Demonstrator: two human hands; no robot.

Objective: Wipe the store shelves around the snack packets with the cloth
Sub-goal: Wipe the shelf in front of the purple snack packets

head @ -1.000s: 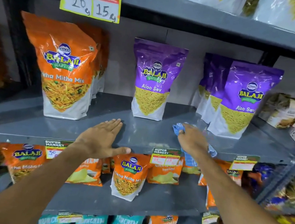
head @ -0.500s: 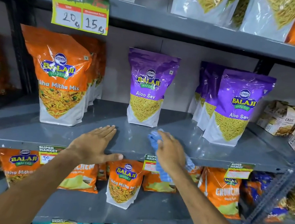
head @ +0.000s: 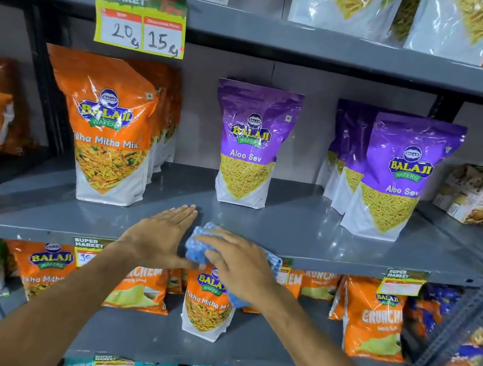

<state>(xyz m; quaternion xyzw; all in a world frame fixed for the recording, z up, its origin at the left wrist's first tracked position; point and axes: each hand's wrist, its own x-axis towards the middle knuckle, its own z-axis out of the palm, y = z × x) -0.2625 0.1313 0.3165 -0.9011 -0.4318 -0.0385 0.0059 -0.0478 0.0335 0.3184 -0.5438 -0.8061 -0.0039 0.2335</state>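
A grey metal shelf [head: 305,226] runs across the middle of the view. My right hand [head: 238,260] presses a blue cloth [head: 195,246] flat on its front edge, and part of the cloth hangs over the lip. My left hand [head: 158,234] lies flat and open on the shelf, right beside the cloth and touching it. Behind stand an orange Tikha Mitha Mix packet [head: 111,130], a single purple Aloo Sev packet [head: 250,143] and a row of purple Aloo Sev packets [head: 396,176].
A yellow price card [head: 140,19] hangs from the shelf above. Oats packs [head: 477,194] sit at the far right. The lower shelf [head: 156,335] holds orange packets, with teal ones beneath. A slotted upright [head: 463,319] stands at the right.
My right hand has slid the cloth leftward along the shelf front until it meets my left hand. The left hand has stayed flat in place. The view has tilted upward slightly.
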